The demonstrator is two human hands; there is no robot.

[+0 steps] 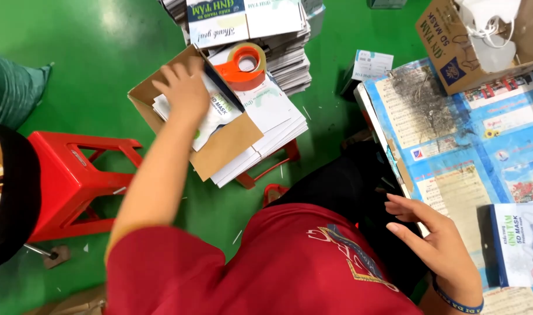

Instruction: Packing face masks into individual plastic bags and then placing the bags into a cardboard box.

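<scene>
The left hand (185, 87) reached into the box (220, 149), fingers curled on flat packs (217, 114) beside the tape (243, 65); whether gripped, unclear. The right hand (435, 242) rested open on the surface (453, 146) edge, well apart. Packs remained inside the box.

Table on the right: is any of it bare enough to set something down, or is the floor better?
The table is bare in the middle, between the mask carton and the mask packet. The green floor lies open above the red stool. It is crowded around the left hand: open box, tape dispenser, stacked packets.
</scene>
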